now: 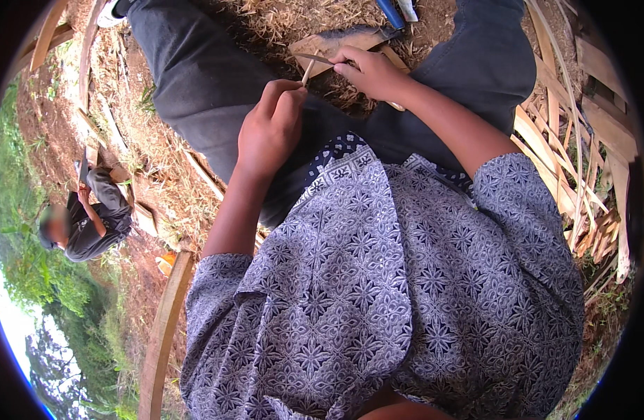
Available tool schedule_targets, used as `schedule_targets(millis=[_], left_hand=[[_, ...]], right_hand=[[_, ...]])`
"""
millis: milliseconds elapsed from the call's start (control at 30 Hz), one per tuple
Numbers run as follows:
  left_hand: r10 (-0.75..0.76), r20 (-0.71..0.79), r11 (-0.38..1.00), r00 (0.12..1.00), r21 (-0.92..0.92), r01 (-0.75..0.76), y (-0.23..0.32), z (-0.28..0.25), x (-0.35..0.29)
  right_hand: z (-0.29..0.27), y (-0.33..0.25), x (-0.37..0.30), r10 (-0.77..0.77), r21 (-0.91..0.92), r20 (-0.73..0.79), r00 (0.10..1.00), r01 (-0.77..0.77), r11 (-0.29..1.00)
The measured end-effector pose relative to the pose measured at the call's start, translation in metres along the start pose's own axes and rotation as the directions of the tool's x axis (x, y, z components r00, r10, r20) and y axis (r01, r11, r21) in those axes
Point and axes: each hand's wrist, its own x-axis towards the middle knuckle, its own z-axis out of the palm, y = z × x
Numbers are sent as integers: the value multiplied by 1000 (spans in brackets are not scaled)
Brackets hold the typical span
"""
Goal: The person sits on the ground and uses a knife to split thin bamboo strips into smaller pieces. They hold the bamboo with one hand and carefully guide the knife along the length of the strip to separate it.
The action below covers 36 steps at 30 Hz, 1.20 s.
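My left hand [271, 126] is closed around a thin, pale wooden stick [308, 73], whose upper end pokes out above the fist. From the right, my right hand [369, 73] grips a knife [312, 58], its narrow blade pointing left and crossing the stick near the tip. Most of the knife's handle is hidden by the hand and forearm; a pale end [396, 106] shows below the wrist and may belong to it. Just beyond both hands, a flat piece of wood [346, 40] with a dark edge lies on the ground between my legs.
Shavings [280, 24] cover the ground ahead. A blue cylindrical object [390, 12] lies at the top. Split wooden strips [546, 157] are heaped at my right. At far left another person [98, 217] sits among wood pieces; a curved plank [164, 336] lies nearer to me.
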Motion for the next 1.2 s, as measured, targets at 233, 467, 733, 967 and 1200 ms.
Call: schedule_targets(millis=[233, 467, 733, 967, 1200], left_hand=[[-32, -8, 999, 999, 10, 33, 1, 0, -3], [-35, -23, 999, 999, -8, 34, 0, 2, -3], [-27, -53, 1000, 998, -1, 27, -7, 4, -3], [-10, -38, 1000, 999, 13, 11, -6, 5, -1], [-26, -48, 1000, 998, 4, 27, -6, 4, -3]], right_hand=[[-20, -36, -2, 234, 153, 200, 951, -266, 952], [-21, -40, -5, 228, 134, 205, 952, -258, 957], [-7, -25, 4, 170, 118, 145, 975, -187, 975], [25, 29, 25, 65, 102, -45, 997, -60, 993], [-14, -33, 0, 250, 194, 194, 949, -287, 938]])
